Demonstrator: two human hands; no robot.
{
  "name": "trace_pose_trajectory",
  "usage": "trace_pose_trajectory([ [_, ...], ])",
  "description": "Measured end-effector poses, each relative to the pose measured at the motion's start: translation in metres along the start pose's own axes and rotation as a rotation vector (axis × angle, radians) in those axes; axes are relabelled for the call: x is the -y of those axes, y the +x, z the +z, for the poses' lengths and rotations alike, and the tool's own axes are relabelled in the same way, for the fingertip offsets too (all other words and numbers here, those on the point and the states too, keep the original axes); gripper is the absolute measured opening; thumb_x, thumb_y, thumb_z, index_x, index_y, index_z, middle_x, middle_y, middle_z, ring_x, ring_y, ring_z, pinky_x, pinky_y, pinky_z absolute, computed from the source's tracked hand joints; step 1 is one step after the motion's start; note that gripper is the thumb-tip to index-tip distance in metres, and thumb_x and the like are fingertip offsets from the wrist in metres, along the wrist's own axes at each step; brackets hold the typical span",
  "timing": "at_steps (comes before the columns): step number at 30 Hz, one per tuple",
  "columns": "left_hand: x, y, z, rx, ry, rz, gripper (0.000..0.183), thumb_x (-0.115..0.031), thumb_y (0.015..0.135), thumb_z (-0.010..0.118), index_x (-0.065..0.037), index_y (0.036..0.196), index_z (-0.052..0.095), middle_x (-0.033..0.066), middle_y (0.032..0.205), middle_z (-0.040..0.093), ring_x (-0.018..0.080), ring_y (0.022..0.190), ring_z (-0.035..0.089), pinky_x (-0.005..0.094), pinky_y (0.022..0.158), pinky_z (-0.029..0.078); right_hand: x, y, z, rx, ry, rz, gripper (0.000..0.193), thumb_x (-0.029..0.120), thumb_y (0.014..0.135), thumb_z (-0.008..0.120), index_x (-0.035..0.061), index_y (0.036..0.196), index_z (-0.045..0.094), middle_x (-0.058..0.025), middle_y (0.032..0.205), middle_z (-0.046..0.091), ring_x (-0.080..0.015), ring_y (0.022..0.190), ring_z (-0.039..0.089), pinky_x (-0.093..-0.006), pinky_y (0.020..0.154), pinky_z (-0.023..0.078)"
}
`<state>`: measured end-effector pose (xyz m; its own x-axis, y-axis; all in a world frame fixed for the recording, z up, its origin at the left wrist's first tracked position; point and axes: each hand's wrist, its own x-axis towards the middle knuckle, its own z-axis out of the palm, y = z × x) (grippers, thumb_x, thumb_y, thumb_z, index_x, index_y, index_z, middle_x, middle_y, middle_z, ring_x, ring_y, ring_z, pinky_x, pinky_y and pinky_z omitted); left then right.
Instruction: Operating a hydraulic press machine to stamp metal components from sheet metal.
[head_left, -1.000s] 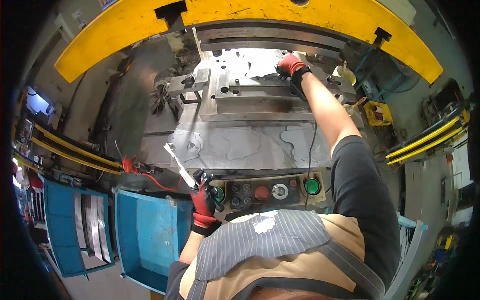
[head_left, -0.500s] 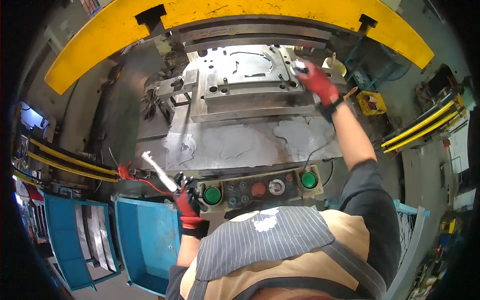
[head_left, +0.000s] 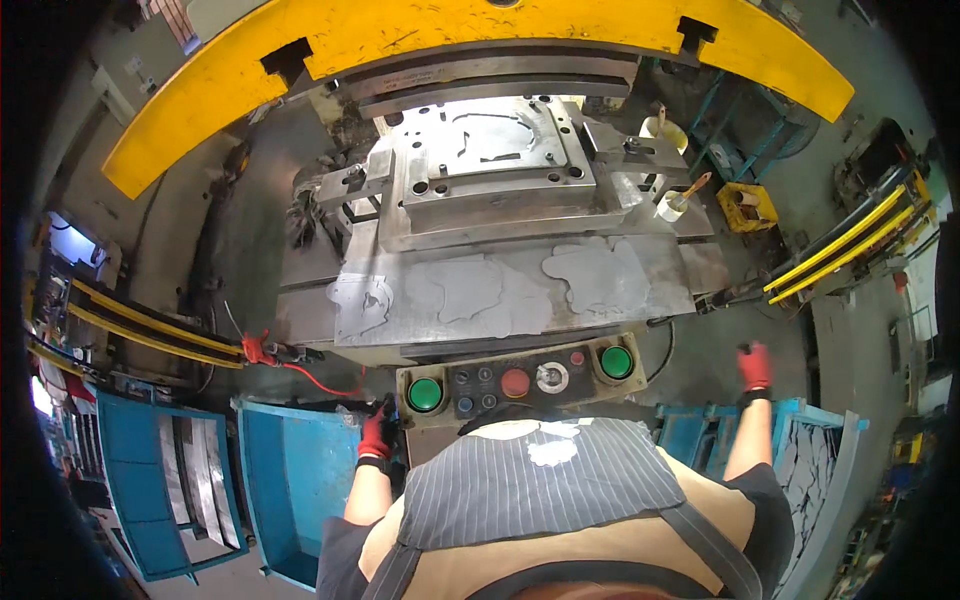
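My left hand (head_left: 374, 436), in a red glove with dark fingertips, is beside the left green button (head_left: 424, 394) of the control panel, at the rim of a blue bin (head_left: 300, 480). Its fingers blend into the dark gap there. Off the panel's right end, my right hand (head_left: 755, 370) hangs over the floor, above another blue bin (head_left: 690, 432). Its small, blurred fingers do not show their pose; no object is visible in it. Ahead lies the steel die (head_left: 500, 205) on the press bed, a flat shaped recess or sheet (head_left: 492, 135) on its top.
Thin grey cut sheets (head_left: 597, 277) lie on the bed's front plate. The yellow press ram (head_left: 480, 35) arches above. A pot with a brush (head_left: 672, 207) and a yellow crate (head_left: 746, 207) stand at right. A red air gun (head_left: 260, 349) with a hose is at left.
My right hand has come back from the die to the right side. My left hand has lowered to the bin, and the pale metal strip it held no longer shows.
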<state>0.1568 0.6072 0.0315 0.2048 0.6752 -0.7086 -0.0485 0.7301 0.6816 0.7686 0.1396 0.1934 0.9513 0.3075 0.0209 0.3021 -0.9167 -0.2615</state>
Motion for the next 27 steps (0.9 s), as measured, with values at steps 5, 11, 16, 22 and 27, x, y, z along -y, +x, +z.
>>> trace_pose_trajectory([
  [5, -0.018, 0.021, 0.037, 0.193, 0.428, -0.137, 0.021, -0.017, 0.075, 0.064, -0.001, 0.086, 0.056, 0.0096, 0.075, 0.057, 0.0198, 0.06, 0.054, 0.0322, 0.052, 0.042, 0.061, -0.056, 0.149, 1.013, 0.949, 0.147, 0.057, 0.032, 0.076, 0.061, 0.0139, 0.126, 0.04, -0.0093, 0.127, 0.037, -0.0218, 0.112, 0.04, -0.0364, 0.077, 0.045],
  [11, -0.027, 0.024, 0.061, 0.107, 0.651, -0.217, 0.025, -0.021, 0.071, 0.071, -0.001, 0.078, 0.057, 0.0113, 0.058, 0.056, 0.0215, 0.044, 0.053, 0.035, 0.037, 0.042, 0.126, -0.07, 0.15, 0.919, 1.143, 0.265, 0.031, 0.023, 0.074, 0.064, 0.0033, 0.098, 0.06, -0.0033, 0.082, 0.062, -0.0145, 0.069, 0.057, -0.028, 0.064, 0.045],
  [16, -0.03, 0.009, 0.072, 0.124, 0.753, -0.058, 0.024, -0.017, 0.071, 0.071, -0.002, 0.084, 0.058, 0.0115, 0.061, 0.057, 0.0213, 0.045, 0.054, 0.0346, 0.038, 0.043, 0.118, -0.066, 0.186, 0.768, 1.171, 0.156, 0.028, 0.02, 0.075, 0.062, 0.0013, 0.095, 0.061, -0.0054, 0.082, 0.062, -0.0151, 0.071, 0.057, -0.0287, 0.063, 0.045],
  [22, -0.043, -0.009, 0.09, 0.183, 0.772, -0.043, 0.026, -0.02, 0.071, 0.07, -0.007, 0.086, 0.054, 0.009, 0.061, 0.053, 0.0184, 0.047, 0.049, 0.035, 0.038, 0.038, 0.062, -0.046, 0.256, 0.575, 0.745, -0.23, 0.028, 0.022, 0.073, 0.066, 0.0009, 0.091, 0.062, -0.0072, 0.08, 0.063, -0.0169, 0.068, 0.057, -0.0292, 0.06, 0.044],
  [27, -0.031, 0.002, 0.076, 0.194, 0.759, -0.063, 0.021, -0.02, 0.074, 0.067, -0.011, 0.086, 0.051, 0.0065, 0.056, 0.047, 0.0163, 0.046, 0.044, 0.0339, 0.038, 0.031, 0.126, -0.066, 0.175, 0.753, 0.924, 0.139, 0.032, 0.028, 0.074, 0.065, 0.002, 0.092, 0.061, -0.0086, 0.078, 0.062, -0.018, 0.068, 0.057, -0.0315, 0.06, 0.044],
])
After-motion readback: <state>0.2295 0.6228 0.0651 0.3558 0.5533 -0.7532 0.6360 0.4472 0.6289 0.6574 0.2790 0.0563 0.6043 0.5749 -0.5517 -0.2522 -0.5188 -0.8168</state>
